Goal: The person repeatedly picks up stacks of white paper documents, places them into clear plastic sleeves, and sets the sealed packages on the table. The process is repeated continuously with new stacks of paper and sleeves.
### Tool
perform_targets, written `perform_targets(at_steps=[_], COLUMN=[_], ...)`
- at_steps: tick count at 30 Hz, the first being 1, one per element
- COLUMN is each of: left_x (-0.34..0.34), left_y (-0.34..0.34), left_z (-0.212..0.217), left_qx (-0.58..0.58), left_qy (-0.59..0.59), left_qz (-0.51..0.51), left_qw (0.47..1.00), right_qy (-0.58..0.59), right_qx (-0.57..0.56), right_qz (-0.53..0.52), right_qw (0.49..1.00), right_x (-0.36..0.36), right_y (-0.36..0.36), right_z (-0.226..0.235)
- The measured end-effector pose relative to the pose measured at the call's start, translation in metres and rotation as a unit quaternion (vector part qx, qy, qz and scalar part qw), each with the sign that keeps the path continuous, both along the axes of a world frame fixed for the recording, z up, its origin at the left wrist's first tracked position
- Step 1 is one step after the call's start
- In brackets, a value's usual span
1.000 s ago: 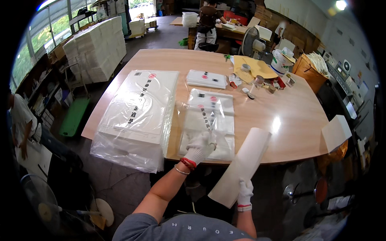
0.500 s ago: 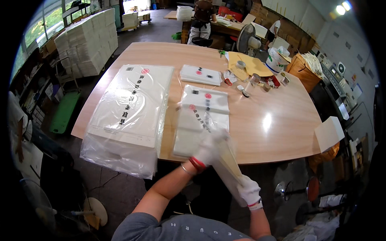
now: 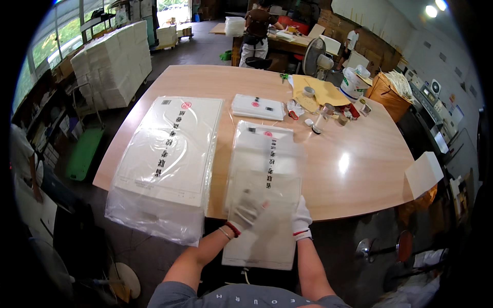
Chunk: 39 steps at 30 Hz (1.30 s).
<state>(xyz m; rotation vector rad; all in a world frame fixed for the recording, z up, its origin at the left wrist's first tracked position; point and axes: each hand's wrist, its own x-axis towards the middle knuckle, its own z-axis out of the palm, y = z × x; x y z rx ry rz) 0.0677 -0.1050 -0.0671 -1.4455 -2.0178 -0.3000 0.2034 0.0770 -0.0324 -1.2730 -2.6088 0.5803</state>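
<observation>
A translucent printed plastic bag [image 3: 272, 238] hangs flat over the near edge of the table, its upper part overlapping a stack of similar printed bags [image 3: 262, 149]. My right hand [image 3: 302, 218], in a white glove, grips the bag's right edge. At its left side is my gloved left hand [image 3: 244, 211], smeared by motion and partly veiled by the film, so its fingers do not show clearly. To the left lies a larger stack of printed sheets in clear plastic [image 3: 164, 149]. Beyond the smaller stack sits a folded white plastic packet [image 3: 258, 107].
Tape rolls [image 3: 308, 91], yellow paper [image 3: 328, 92], a clear jar [image 3: 324, 114] and a white bucket [image 3: 353, 84] crowd the table's far right. A white box [image 3: 423, 174] stands at its right edge. A floor fan [image 3: 314, 57] and a person [image 3: 257, 31] are beyond.
The bag, folded and slanted between my hands before, is now spread flat and upright. My left hand has moved down and left; my right hand has risen to the bag's right edge.
</observation>
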Motion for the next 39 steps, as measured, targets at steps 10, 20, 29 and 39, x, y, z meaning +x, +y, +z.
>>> perform_targets(at_steps=[10, 20, 29, 39], left_x=[0.013, 0.129, 0.158, 0.157], left_y=[-0.070, -0.169, -0.204, -0.166], left_z=[0.013, 0.068, 0.094, 0.161], left_qx=[0.149, 0.060, 0.061, 0.097], left_qy=[-0.602, -0.596, -0.640, -0.583], left_qz=[0.030, 0.042, -0.049, -0.182], left_qw=[0.784, 0.800, 0.765, 0.786], right_qy=[-0.104, -0.045, -0.011, 0.430], right_qx=[-0.081, -0.205, -0.126, -0.656], right_qz=[0.145, 0.183, 0.233, -0.187], right_qw=[0.981, 0.961, 0.964, 0.591], right_x=[0.055, 0.180, 0.222, 0.253], right_y=[-0.036, -0.123, -0.156, -0.121], right_z=[0.027, 0.054, 0.069, 0.033])
